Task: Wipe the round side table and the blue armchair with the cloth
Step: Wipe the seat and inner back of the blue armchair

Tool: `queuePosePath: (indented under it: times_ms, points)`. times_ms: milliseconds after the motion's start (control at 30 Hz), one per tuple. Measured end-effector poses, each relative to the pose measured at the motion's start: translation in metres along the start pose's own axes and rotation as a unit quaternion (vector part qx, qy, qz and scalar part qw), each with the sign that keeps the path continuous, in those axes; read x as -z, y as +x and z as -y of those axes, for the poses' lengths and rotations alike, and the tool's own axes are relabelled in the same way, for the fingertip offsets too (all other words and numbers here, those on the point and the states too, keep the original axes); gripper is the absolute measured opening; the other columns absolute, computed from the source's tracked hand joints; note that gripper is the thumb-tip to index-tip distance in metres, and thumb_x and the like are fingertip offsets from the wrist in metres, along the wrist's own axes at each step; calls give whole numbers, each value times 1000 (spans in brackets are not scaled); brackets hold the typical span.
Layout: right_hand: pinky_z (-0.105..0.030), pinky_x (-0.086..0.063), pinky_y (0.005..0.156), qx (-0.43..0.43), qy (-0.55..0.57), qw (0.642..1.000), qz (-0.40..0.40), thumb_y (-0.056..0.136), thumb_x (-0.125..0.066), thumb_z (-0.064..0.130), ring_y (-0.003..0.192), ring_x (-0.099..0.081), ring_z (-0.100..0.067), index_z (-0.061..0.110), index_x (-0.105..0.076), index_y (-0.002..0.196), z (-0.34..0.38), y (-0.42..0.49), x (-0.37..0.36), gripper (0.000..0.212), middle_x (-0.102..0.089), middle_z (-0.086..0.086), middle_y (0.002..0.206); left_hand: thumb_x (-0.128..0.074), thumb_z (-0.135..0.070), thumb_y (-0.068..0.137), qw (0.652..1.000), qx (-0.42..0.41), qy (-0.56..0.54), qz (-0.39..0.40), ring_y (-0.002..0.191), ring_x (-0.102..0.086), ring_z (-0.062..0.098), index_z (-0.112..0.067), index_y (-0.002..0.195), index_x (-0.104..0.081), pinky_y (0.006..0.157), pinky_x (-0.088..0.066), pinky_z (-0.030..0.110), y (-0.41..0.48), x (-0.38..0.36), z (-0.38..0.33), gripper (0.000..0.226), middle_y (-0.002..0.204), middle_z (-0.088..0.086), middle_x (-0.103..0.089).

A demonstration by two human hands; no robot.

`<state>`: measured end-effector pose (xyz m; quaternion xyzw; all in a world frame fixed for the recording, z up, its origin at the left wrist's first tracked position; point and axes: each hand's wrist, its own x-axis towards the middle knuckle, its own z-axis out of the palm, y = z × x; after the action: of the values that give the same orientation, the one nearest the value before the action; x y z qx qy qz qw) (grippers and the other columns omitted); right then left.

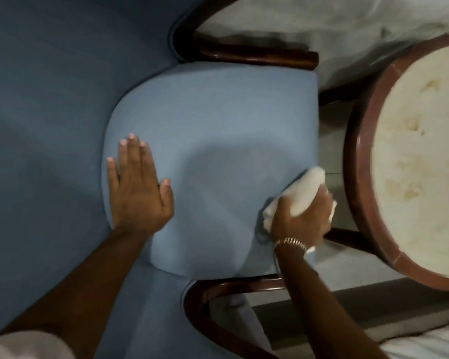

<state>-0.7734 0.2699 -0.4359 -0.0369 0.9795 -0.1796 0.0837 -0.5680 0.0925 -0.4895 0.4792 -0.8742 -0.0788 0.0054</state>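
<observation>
Armchair: the blue armchair (213, 120) fills most of the view, rotated so its back lies to the left; the lighter seat cushion sits in the middle between two dark wooden arms, one above and one below.
Side table: the round side table (358, 161) stands just beside the front edge of the seat, at the right of the view; it has a reddish-brown rim and a pale, mottled top. Nothing lies on the part that shows.
Left hand: the left hand (138, 190) rests flat on the seat cushion near the chair back, fingers spread and straight, holding nothing; it looks to be bracing.
Right hand: the right hand (301, 218) is at the front edge of the seat, fingers curled tight around the cloth, a bracelet at the wrist.
Cloth: the white cloth (301, 193) is bunched in the right hand and pressed on the seat's front corner, on the side nearest the table.
Step in hand: by my reading, wiping the seat cushion.
Done so far: cannot be told for the table; its top shows no wet streaks or marks to judge by.
Left to do: likely the rest of the seat, the chair back and the wooden arms, and the table if not yet wiped.
</observation>
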Motion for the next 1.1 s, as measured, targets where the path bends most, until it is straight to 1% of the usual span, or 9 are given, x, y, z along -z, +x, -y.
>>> queuePosePath:
  times_ms: [167,267,367,533,667,733,833,1000,1100]
  points:
    - [-62,-25,111,124,-82,989,19,73,-42,68,146,-25,-45,40,-20,153,130,19,-69,88,-21,0,166,-26,-39,99,998,-15,2,53,159,-7,37,2,160,-9,128,-11,56,-2,11,3,75,170,23,-10]
    - [-55,-31,105,429,-116,888,115,79,-53,56,144,-34,-45,37,-38,149,115,-49,-77,74,-35,-3,161,-28,-46,94,983,-30,-46,176,160,-2,35,0,160,-9,128,-10,57,3,33,14,84,171,19,-4]
    - [-52,-47,91,553,-125,793,221,76,-64,45,133,-48,-47,34,-54,140,44,-71,-31,66,-47,-4,154,-21,-57,91,966,-121,-49,224,160,0,30,-4,161,-12,129,-7,53,14,94,26,88,172,15,-2]
    - [-49,-51,96,307,-45,868,387,68,-54,44,123,-56,-38,31,-60,129,97,-96,9,63,-62,-1,139,-26,-52,94,964,-173,66,191,157,-15,41,3,156,-29,126,-15,59,32,254,93,83,167,24,-19]
    - [-41,-54,56,162,258,762,571,72,-60,40,55,-60,-27,11,-54,107,202,-198,42,46,-57,-22,77,-34,-52,98,927,-295,175,150,153,-27,42,4,152,-38,122,-28,61,35,349,160,77,163,25,-32]
    - [-41,-54,69,166,352,734,556,74,-62,32,77,-64,-24,21,-57,121,237,-260,39,49,-60,-9,94,-27,-57,100,911,-318,213,155,155,-23,38,1,154,-34,124,-24,58,36,373,193,79,165,23,-30]
    - [-37,-25,120,233,305,824,416,78,-53,41,147,-28,-17,35,-31,151,251,-298,36,76,-34,9,158,-22,-63,99,905,-318,218,177,158,-13,35,-1,156,-31,128,-12,54,26,384,226,84,167,20,-26]
    - [-52,-43,112,89,334,825,448,82,-59,29,132,-52,-28,41,-44,141,224,-305,29,62,-46,-5,151,-28,-56,98,938,-311,115,104,158,-12,41,1,155,-31,128,-4,56,4,368,235,81,167,23,-21]
    - [-43,-31,120,174,367,856,319,87,-58,40,144,-39,-24,17,-45,146,291,-304,19,64,-44,-9,153,-25,-56,97,930,-339,111,89,156,-19,40,2,155,-33,126,-13,60,9,365,235,82,166,22,-25]
